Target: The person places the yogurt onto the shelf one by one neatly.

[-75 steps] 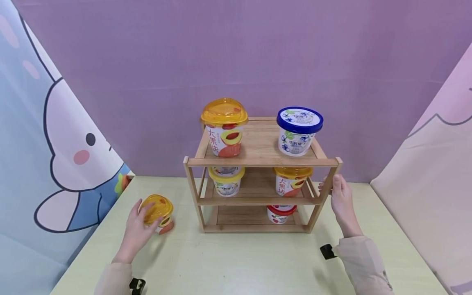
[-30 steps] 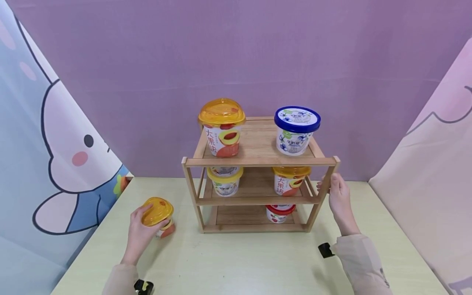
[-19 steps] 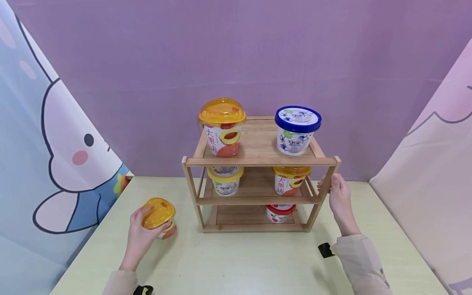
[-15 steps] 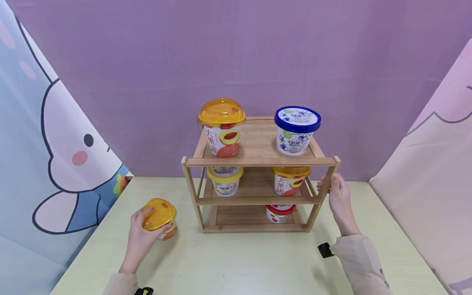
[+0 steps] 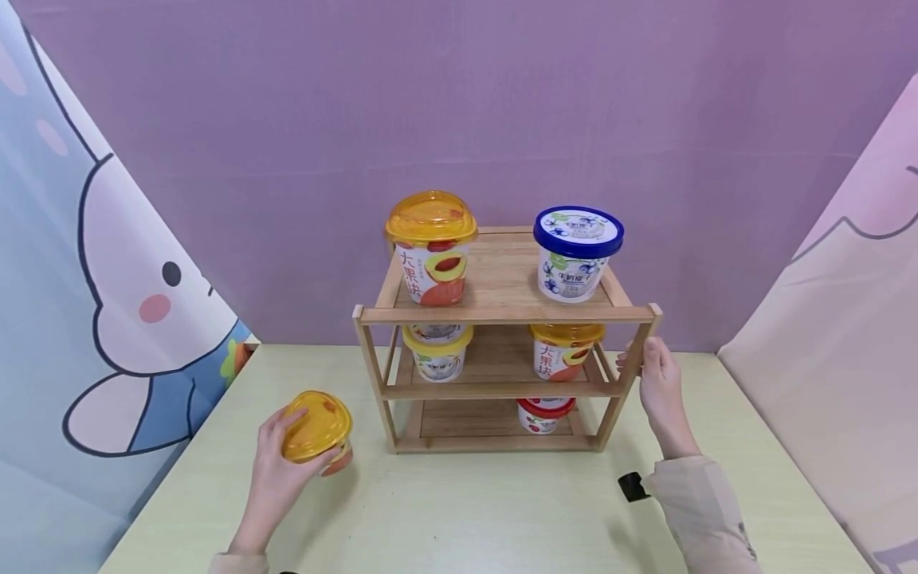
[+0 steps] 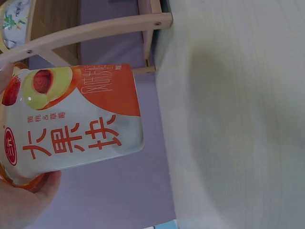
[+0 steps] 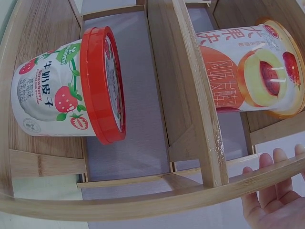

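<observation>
My left hand (image 5: 276, 472) grips a yogurt cup (image 5: 318, 429) with an orange domed lid, fingers and thumb round the lid's rim. In the left wrist view the peach-printed yogurt cup (image 6: 71, 119) hangs above the table, its shadow on the surface. At the right, my right hand (image 5: 663, 399) holds the right front post of a three-tier wooden rack (image 5: 502, 391); the right wrist view shows its fingers (image 7: 267, 191) behind the post.
The rack's top bears a peach yogurt cup (image 5: 433, 251) and a blue-lidded tub (image 5: 577, 259). On the middle shelf are a yellow-lidded tub (image 5: 439, 359) and another peach cup (image 5: 562, 355). A red-lidded strawberry tub (image 5: 543, 416) sits on the bottom shelf, at the right.
My left hand has closed round the orange-lidded yogurt cup, lifted it and brought it slightly right and nearer. The right hand stays on the rack post.
</observation>
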The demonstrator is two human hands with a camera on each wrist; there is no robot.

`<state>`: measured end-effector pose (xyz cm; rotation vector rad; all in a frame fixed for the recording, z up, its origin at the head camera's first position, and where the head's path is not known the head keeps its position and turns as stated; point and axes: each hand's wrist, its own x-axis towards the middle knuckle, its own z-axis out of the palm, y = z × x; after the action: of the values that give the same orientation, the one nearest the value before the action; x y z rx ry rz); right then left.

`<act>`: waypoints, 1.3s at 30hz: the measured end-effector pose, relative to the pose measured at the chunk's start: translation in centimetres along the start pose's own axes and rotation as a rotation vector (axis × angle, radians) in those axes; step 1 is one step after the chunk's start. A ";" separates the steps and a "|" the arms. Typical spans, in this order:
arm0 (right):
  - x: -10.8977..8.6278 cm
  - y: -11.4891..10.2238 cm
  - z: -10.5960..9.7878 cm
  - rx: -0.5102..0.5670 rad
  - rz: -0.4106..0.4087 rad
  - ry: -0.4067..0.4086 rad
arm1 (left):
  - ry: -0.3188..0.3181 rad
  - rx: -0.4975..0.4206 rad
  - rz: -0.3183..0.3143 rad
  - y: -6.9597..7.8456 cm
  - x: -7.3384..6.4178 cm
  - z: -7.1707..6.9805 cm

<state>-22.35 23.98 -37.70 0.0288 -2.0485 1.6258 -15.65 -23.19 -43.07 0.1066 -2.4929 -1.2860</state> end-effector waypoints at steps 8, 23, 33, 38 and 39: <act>-0.1 0.0 0.0 -0.009 -0.018 0.011 | -0.003 0.011 0.011 1.1 -1.6 0.0; -0.1 0.0 0.1 0.002 -0.013 0.029 | 0.003 0.003 0.078 3.2 -3.6 1.2; -0.1 -0.1 0.1 0.012 -0.024 0.023 | 0.019 0.014 0.161 3.7 -4.6 2.4; -0.1 0.0 0.2 0.043 -0.024 0.035 | 0.013 0.000 0.198 4.1 -5.0 3.5; -0.1 0.0 0.2 0.046 -0.023 0.037 | 0.013 -0.005 0.208 4.1 -5.1 3.7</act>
<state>-22.32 23.78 -37.75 0.0380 -1.9762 1.6476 -11.71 -16.74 -43.09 -0.1422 -2.4160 -1.2010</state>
